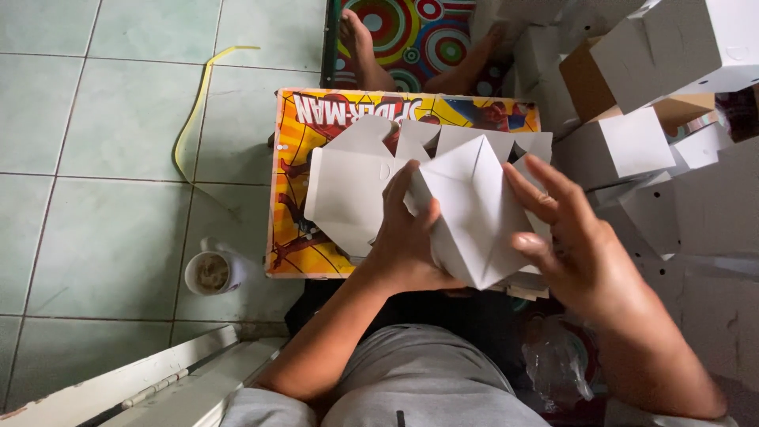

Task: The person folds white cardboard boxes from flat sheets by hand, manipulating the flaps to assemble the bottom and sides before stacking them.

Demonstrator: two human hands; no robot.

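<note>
Both hands work a partly folded white cardboard box [473, 207] held above a colourful printed tabletop [294, 237].

Left zone: pale green floor tiles [103, 158] fill this side. A yellow strip [192, 119] lies curved across them. A white mug [212, 270] stands on the floor just beside the near-left corner of the tabletop. White boards [158, 379] lie at the near-left edge.

Centre zone: the left hand [407, 245] is closed on the box, thumb pressed against the front panel and fingers wrapped behind the box's left edge. An unfolded flap section of the same cardboard extends to the left of the hand and lies over the tabletop. The box is tilted, with one corner pointing down toward the person's lap. Grey clothing [411, 379] covers the lap below.

Right zone: the right hand [573, 245] is open, fingers spread and lightly curved. The thumb and fingertips touch the right panel of the box without clasping it. A stack of flat cardboard blanks [526, 286] shows under the box, at the near-right edge of the tabletop. Finished white boxes [656, 95] are piled at the far right. At the far centre, another person's bare feet [360, 43] rest on a mat with coloured circles [411, 35].
</note>
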